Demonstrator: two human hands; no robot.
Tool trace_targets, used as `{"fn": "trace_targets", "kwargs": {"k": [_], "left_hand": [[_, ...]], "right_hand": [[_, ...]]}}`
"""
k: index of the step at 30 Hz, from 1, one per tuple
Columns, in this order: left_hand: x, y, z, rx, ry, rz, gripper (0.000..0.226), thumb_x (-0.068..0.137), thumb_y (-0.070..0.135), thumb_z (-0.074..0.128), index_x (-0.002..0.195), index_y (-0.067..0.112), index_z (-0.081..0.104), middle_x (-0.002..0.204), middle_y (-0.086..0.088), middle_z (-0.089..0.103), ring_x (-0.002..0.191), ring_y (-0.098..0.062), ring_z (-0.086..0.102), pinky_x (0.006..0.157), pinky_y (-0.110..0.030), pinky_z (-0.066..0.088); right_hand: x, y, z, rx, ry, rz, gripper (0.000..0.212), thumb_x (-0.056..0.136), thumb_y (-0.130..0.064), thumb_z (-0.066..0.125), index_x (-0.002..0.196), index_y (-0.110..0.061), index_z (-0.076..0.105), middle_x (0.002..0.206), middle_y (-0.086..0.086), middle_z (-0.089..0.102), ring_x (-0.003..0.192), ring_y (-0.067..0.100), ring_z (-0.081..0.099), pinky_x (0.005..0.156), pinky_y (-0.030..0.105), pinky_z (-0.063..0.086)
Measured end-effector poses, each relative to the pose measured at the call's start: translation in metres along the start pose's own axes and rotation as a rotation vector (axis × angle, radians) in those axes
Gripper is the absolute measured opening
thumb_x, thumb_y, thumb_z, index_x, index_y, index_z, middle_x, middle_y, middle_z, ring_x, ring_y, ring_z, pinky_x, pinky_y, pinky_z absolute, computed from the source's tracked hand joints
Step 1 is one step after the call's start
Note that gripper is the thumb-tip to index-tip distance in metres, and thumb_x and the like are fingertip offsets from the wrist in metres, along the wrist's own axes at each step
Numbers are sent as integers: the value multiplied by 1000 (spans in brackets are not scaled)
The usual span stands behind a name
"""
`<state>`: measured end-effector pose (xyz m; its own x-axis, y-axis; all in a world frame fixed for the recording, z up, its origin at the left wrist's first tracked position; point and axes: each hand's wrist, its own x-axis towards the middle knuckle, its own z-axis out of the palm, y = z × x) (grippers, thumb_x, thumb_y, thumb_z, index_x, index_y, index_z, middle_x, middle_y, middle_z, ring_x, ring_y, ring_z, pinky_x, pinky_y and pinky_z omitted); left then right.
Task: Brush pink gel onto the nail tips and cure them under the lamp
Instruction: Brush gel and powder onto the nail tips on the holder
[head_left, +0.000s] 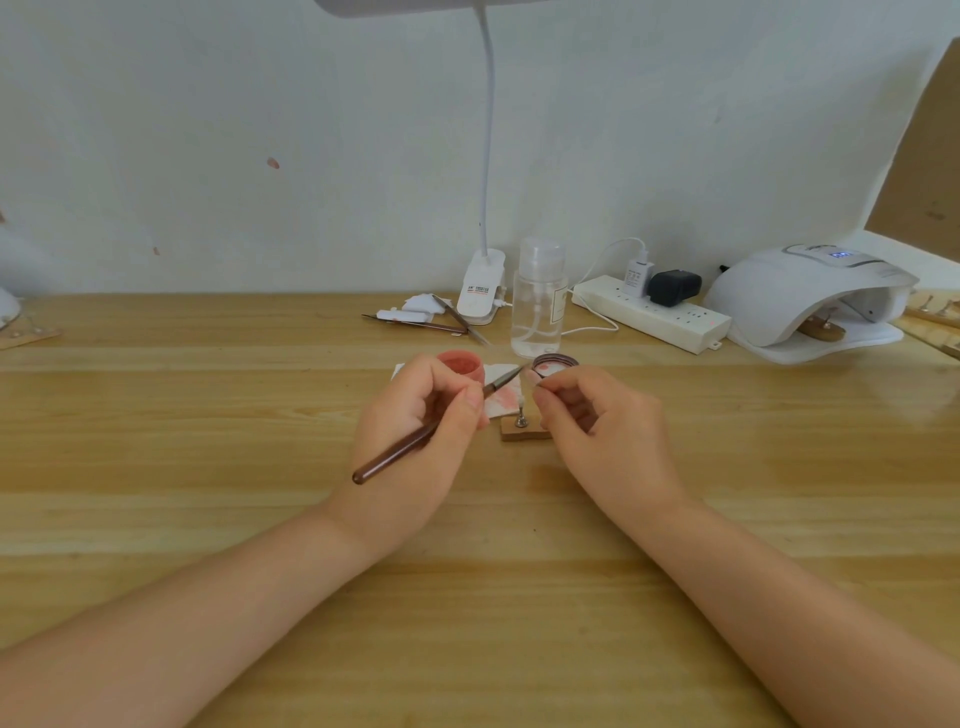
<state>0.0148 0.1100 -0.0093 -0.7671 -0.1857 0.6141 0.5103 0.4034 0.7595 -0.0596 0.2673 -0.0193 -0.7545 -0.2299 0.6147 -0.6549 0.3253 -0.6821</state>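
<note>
The scene is evenly and softly lit from above, where a desk lamp head (415, 6) is cut off by the top edge. Faint shadows are cast under the forearms, a pale sheen is seen on the counter (779, 457) at right, and edges are bowed by wide-angle distortion

Your left hand (415, 415) holds a brown brush (415, 441) aimed at the nail tip (534, 378) pinched by your right hand (592, 415), just above a small wooden stand (524, 430); the pink gel pot (460, 365) sits behind, the curing lamp (800, 296) far right on the surface (208, 415).
</note>
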Motion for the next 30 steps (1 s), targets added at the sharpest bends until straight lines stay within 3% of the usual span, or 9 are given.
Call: {"fn": "trace_targets", "kwargs": {"k": [3, 6, 10, 15, 17, 20, 25, 28, 30], "left_hand": [[-1, -1, 1, -8, -30, -20, 10, 84, 40, 51, 77, 38, 58, 79, 10, 67, 103, -12, 64, 84, -34, 49], [-3, 1, 0, 16, -38, 27, 12, 83, 36, 50, 76, 29, 56, 72, 8, 64, 78, 0, 59, 76, -18, 45], [-5, 3, -1, -15, -48, 76, 17, 83, 30, 50, 75, 16, 55, 69, 0, 63, 62, -12, 56, 62, -18, 46], [-2, 1, 0, -73, 13, 27, 12, 85, 29, 55, 74, 31, 57, 70, 11, 66, 77, 0, 60, 70, -14, 46], [0, 0, 1, -53, 43, 7, 12, 86, 29, 56, 74, 29, 56, 72, 8, 66, 72, -1, 60, 68, -18, 49], [-1, -1, 2, -2, 6, 6, 10, 83, 37, 53, 76, 32, 58, 73, 7, 65, 82, -5, 63, 72, -26, 50], [-2, -1, 0, -1, -15, 107, 9, 84, 29, 53, 77, 24, 57, 70, 1, 63, 65, -6, 57, 66, -16, 45], [-1, -2, -2, 14, -15, 129, 8, 84, 29, 54, 82, 36, 59, 80, 11, 66, 83, -1, 62, 76, -16, 46], [-1, -1, 0, -17, -37, 98, 14, 83, 30, 57, 88, 43, 61, 101, 8, 68, 102, -14, 65, 86, -30, 51]], "right_hand": [[0, 1, 1, 4, -9, 1, 7, 86, -13, 67, 89, -19, 69, 71, -18, 63, 69, -1, 61, 64, 9, 46], [0, 1, 0, 15, -10, 9, 8, 86, -13, 67, 88, -21, 69, 71, -18, 63, 69, -1, 61, 64, 9, 46], [0, 1, 0, 19, -15, 19, 7, 86, -14, 67, 91, -17, 70, 73, -13, 66, 69, 2, 62, 65, 16, 50], [0, 1, -1, 30, -18, 37, 7, 87, -13, 66, 92, -14, 70, 76, -8, 68, 69, 6, 64, 68, 24, 53], [-1, 0, 0, 48, -10, 38, 7, 86, -12, 66, 91, -14, 70, 76, -6, 69, 68, 8, 65, 68, 26, 53], [-1, -1, 0, 45, -9, 31, 6, 86, -11, 66, 90, -15, 70, 76, -6, 69, 68, 8, 65, 67, 27, 53], [-1, 0, -1, 70, -24, 53, 8, 87, -11, 66, 91, -17, 69, 77, -4, 69, 69, 9, 66, 68, 30, 54], [-1, 0, -1, 73, -31, 62, 7, 87, -12, 65, 91, -16, 69, 79, -3, 70, 70, 11, 66, 69, 34, 55], [-1, -1, -1, 70, -28, 59, 7, 87, -12, 65, 90, -17, 69, 78, -4, 70, 70, 11, 66, 69, 35, 55]]}}
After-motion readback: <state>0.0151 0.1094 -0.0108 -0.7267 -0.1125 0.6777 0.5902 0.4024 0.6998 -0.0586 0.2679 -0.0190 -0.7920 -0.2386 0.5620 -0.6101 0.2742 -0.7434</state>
